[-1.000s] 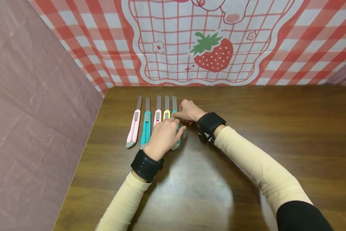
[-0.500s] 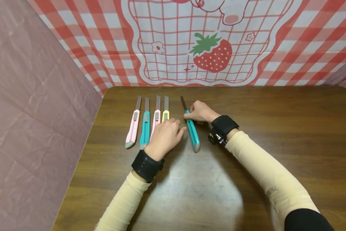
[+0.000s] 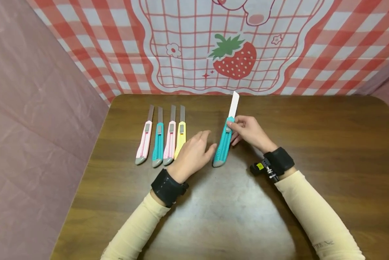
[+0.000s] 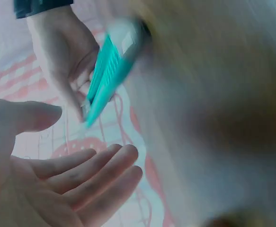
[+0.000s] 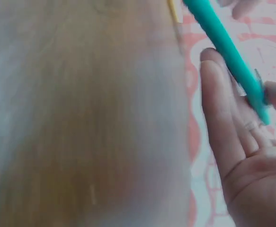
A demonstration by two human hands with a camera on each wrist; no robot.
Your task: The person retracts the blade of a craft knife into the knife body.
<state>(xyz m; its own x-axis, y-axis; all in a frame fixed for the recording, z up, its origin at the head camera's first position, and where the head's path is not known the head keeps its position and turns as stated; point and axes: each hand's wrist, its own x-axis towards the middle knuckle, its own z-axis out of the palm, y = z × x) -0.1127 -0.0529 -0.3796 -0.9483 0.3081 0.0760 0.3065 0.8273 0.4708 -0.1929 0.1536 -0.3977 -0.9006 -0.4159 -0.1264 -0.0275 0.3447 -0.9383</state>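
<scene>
My right hand [image 3: 251,133] pinches a teal utility knife [image 3: 223,146] near its slider, thumb on top. The knife's blade is out and points toward the back of the table, catching bright light. In the right wrist view the teal utility knife [image 5: 230,52] lies between thumb and fingers. To its left, my left hand [image 3: 194,153] holds nothing; its fingers are apart and relaxed, as the left hand [image 4: 66,179] in the left wrist view also shows. Just left of it lies a yellow utility knife [image 3: 181,135], its lower end hidden behind the hand.
Beside the yellow knife lie a pink utility knife [image 3: 170,144], a second teal one [image 3: 158,144] and another pink utility knife [image 3: 144,142], all with blades out toward the back. A checked strawberry cloth [image 3: 234,59] hangs behind the wooden table [image 3: 327,144].
My right hand has taken the rightmost teal utility knife from the row, lifted it and carried it right, turning its blade up toward the right. The left hand has shifted slightly right.
</scene>
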